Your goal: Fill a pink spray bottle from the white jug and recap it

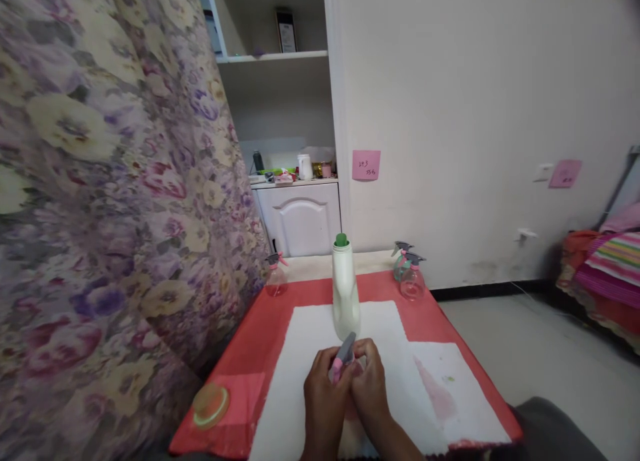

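Observation:
Both of my hands are closed together over a small spray bottle at the near middle of the red table (260, 334). My left hand (325, 398) grips the bottle's grey and pink trigger head (344, 354), which sticks up between my fingers. My right hand (371, 384) wraps round the same bottle from the right; the bottle's body is hidden under my hands. Just beyond my hands a tall white bottle with a green cap (345, 291) stands upright on a white cloth (310, 354).
A clear spray bottle (276, 278) stands at the far left corner, and two more spray bottles (411, 276) at the far right. A round orange lid (211, 405) lies near left. A floral curtain (100, 201) hangs close on the left. White cupboard and wall stand behind.

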The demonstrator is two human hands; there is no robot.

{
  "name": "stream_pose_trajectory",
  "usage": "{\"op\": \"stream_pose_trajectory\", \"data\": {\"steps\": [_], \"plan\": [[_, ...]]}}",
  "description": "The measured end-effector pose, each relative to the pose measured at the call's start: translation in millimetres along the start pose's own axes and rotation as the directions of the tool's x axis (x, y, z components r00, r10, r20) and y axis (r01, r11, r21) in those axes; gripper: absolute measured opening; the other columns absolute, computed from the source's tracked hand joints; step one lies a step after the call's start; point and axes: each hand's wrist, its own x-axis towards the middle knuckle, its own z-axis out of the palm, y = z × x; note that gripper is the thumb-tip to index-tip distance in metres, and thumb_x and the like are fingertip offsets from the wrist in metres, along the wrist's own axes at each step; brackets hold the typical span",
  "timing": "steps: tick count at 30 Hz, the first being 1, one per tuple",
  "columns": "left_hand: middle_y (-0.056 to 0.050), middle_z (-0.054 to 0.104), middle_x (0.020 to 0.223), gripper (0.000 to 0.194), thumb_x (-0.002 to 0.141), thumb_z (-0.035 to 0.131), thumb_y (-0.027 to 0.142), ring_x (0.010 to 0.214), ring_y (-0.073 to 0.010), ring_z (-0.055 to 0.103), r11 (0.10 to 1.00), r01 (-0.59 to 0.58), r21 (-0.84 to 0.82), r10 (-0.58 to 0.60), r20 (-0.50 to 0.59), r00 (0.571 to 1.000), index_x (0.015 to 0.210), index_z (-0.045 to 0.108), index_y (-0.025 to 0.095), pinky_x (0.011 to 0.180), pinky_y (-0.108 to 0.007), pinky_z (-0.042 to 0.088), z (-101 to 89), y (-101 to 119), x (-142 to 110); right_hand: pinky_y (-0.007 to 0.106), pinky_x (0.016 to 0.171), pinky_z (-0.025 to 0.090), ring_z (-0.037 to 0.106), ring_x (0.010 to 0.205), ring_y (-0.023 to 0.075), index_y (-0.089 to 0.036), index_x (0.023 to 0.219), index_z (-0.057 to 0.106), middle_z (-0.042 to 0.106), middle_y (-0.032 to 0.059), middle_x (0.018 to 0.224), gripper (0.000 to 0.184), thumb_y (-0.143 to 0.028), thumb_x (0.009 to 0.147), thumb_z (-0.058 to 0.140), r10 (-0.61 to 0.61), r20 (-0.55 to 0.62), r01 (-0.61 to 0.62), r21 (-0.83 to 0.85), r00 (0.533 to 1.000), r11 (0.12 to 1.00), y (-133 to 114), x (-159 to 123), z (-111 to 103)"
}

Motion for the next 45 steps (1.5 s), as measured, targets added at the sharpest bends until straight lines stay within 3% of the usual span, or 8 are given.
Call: {"op": "stream_pose_trajectory", "data": {"steps": [4, 8, 12, 16, 23, 31, 39, 45], "plan": [[-0.002, 0.068, 0.08, 0.012, 0.075, 0.063, 0.03, 0.078, -0.0222, 0.063, 0.999, 0.018, 0.047, -0.019, 0.019, 1.0, 0.082, 0.067, 0.021, 0.073, -0.031, 0.047, -0.6, -2, 3, 0.035, 0.07, 0.045, 0.053, 0.076, 0.0213, -0.025, 0.076, 0.044, 0.053, -0.0013, 0.078, 0.026, -0.02, 0.063, 0.066, 0.027, 0.002, -0.027, -0.046, 1.0, 0.999, -1, 0, -1], [-0.001, 0.065, 0.075, 0.012, 0.076, 0.063, 0.032, 0.074, -0.0208, 0.06, 0.999, 0.012, 0.032, -0.013, 0.046, 0.999, 0.078, 0.065, 0.02, 0.07, -0.03, 0.046, -2.3, -8, 5, 0.037, 0.077, 0.045, 0.054, 0.082, 0.0222, -0.023, 0.083, 0.051, 0.053, 0.0009, 0.083, 0.019, -0.018, 0.068, 0.062, -0.027, 0.096, 0.036, -0.1, 0.995, 0.994, 5, 2, -9], [-0.001, 0.065, 0.074, 0.015, 0.076, 0.062, 0.034, 0.075, -0.0202, 0.06, 0.999, 0.029, -0.028, -0.027, 0.089, 0.996, 0.079, 0.064, 0.019, 0.069, -0.029, 0.047, -4.4, -10, 8, 0.04, 0.09, 0.045, 0.055, 0.1, 0.0243, -0.022, 0.097, 0.058, 0.058, 0.0064, 0.101, 0.02, -0.021, 0.077, 0.056, -0.105, 0.257, 0.1, 0.03, 0.961, 0.994, 13, 3, -19], [0.0, 0.065, 0.077, 0.014, 0.075, 0.064, 0.031, 0.078, -0.0197, 0.062, 0.996, 0.029, -0.083, -0.018, 0.136, 0.991, 0.081, 0.065, 0.019, 0.072, -0.029, 0.048, -7.8, -8, 13, 0.04, 0.095, 0.044, 0.056, 0.107, 0.0256, -0.022, 0.104, 0.061, 0.06, 0.0081, 0.109, 0.026, -0.03, 0.081, 0.056, -0.108, 0.339, 0.059, 0.151, 0.934, 0.987, 16, 5, -23], [-0.001, 0.066, 0.087, 0.018, 0.08, 0.056, 0.025, 0.085, -0.0193, 0.063, 0.997, -0.058, -0.047, 0.066, 0.201, 0.977, 0.094, 0.066, 0.02, 0.078, -0.029, 0.048, -12.2, -4, 10, 0.038, 0.086, 0.046, 0.06, 0.094, 0.0256, -0.02, 0.09, 0.062, 0.064, 0.0056, 0.094, 0.018, -0.024, 0.073, 0.061, -0.02, 0.271, -0.013, 0.123, 0.962, 0.992, 3, 7, -22], [0.003, 0.063, 0.076, 0.007, 0.078, 0.058, 0.027, 0.074, -0.0173, 0.059, 0.992, -0.005, 0.13, -0.013, 0.14, 0.99, 0.081, 0.06, 0.022, 0.07, -0.027, 0.043, -6.6, -2, 7, 0.032, 0.078, 0.047, 0.06, 0.083, 0.0212, -0.022, 0.083, 0.054, 0.061, -0.0011, 0.082, 0.021, -0.02, 0.067, 0.067, 0.072, 0.131, -0.081, 0.058, 0.989, 0.995, 0, 1, -12], [0.001, 0.06, 0.082, 0.007, 0.079, 0.057, 0.028, 0.078, -0.0177, 0.059, 0.993, -0.07, 0.094, 0.057, 0.131, 0.99, 0.079, 0.06, 0.022, 0.07, -0.027, 0.045, -7.6, -2, 8, 0.038, 0.091, 0.048, 0.062, 0.102, 0.0257, -0.02, 0.101, 0.062, 0.065, 0.0075, 0.104, 0.025, -0.035, 0.082, 0.057, -0.041, 0.314, -0.015, 0.176, 0.949, 0.984, 0, 2, -19], [0.001, 0.061, 0.081, 0.007, 0.078, 0.057, 0.026, 0.077, -0.0175, 0.06, 0.989, -0.105, 0.101, 0.094, 0.108, 0.99, 0.081, 0.062, 0.022, 0.07, -0.027, 0.046, -4.3, -5, 8, 0.033, 0.078, 0.05, 0.064, 0.084, 0.0223, -0.021, 0.084, 0.06, 0.067, 0.0012, 0.082, 0.012, -0.024, 0.073, 0.065, 0.069, 0.232, -0.105, 0.144, 0.97, 0.984, -5, 3, -14]]}}
